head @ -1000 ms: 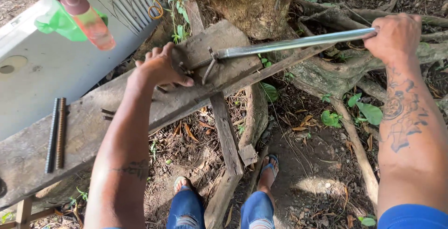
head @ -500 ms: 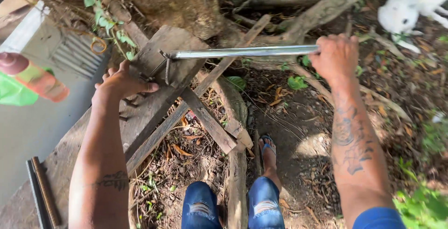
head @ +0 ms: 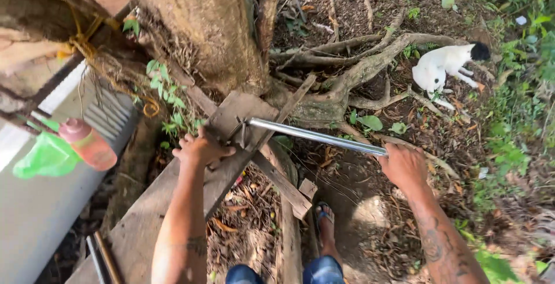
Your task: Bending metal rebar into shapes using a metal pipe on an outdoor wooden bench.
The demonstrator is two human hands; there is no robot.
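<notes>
We see a steel pipe [head: 315,136] running across the middle of the frame, from the upper end of a rough plank table [head: 144,226] down and right to the right hand [head: 404,165]. That hand is closed in a fist around the pipe's right end. The left hand [head: 199,148] lies on the table at centre left, fingers curled and pressed down beside a bent wire piece [head: 240,131] that sits at the pipe's left end; we cannot tell whether the fingers pinch the wire or only press the wood.

Around this, a tree trunk [head: 214,24] rises in the upper centre, its roots [head: 370,64] spreading right. A white dog with a black head [head: 448,64] lies in the upper right. A red bottle [head: 89,144] and a green bag [head: 46,157] hang at the left, blurred, over a grey sheet [head: 34,214]. Two dark rods [head: 103,258] lie on the table's lower end, cut off by the frame. A sandalled foot [head: 325,220] stands below on leaf-strewn dirt.

How the pipe joins the wire is hard to make out.
</notes>
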